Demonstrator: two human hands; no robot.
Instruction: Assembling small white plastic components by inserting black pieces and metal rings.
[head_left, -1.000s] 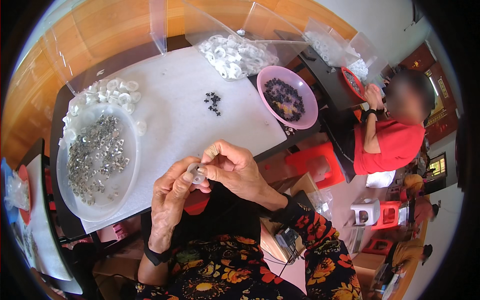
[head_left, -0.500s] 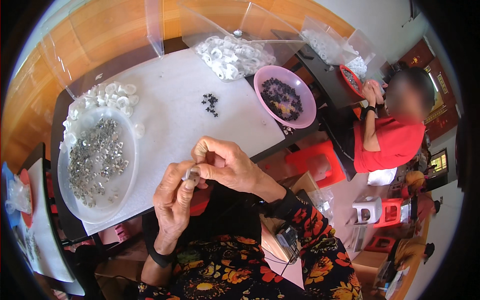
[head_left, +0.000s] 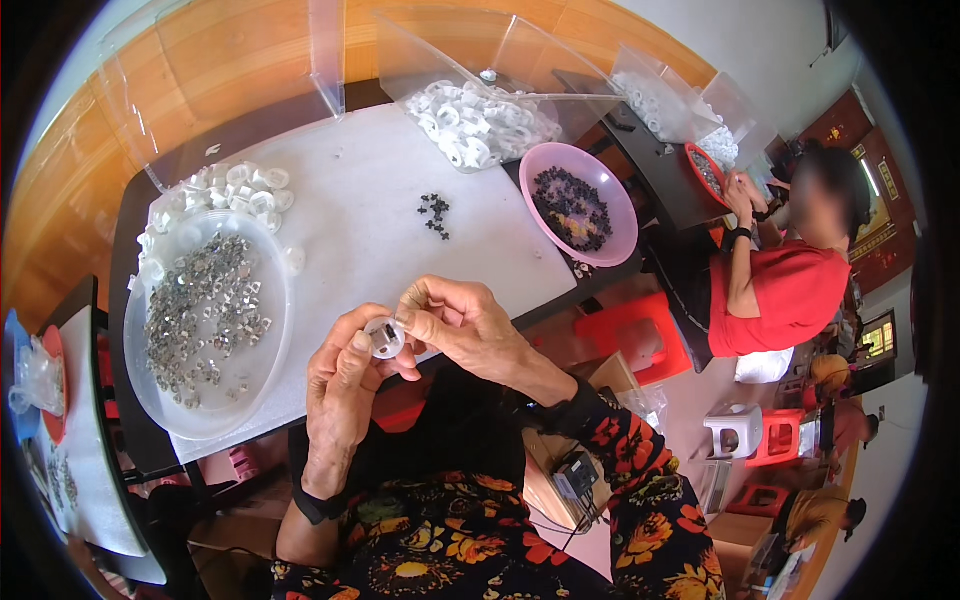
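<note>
In front of my chest, my left hand (head_left: 342, 385) pinches a small round white plastic part (head_left: 384, 346) between thumb and fingers. Its open face is turned up, and a dark piece with a bit of shiny metal shows inside. My right hand (head_left: 462, 325) is closed at the part's right edge, thumb and forefinger against its rim. Whether those fingertips also hold something small cannot be seen. Beyond my hands, a little group of black cross-shaped pieces (head_left: 434, 216) lies on the white table sheet (head_left: 350, 220).
At left stands a clear oval tub (head_left: 283, 345) of small metal clips, with white plastic parts (head_left: 235, 190) behind it. A pink bowl (head_left: 625, 215) holds black pieces. White rings (head_left: 470, 120) lie heaped by clear panels. A person in red (head_left: 785, 300) sits at right near red stools (head_left: 640, 335).
The round part has turned from edge-on to face-up, showing its inside. My right fingers have shifted slightly right along its rim. The whole view has shifted a little.
</note>
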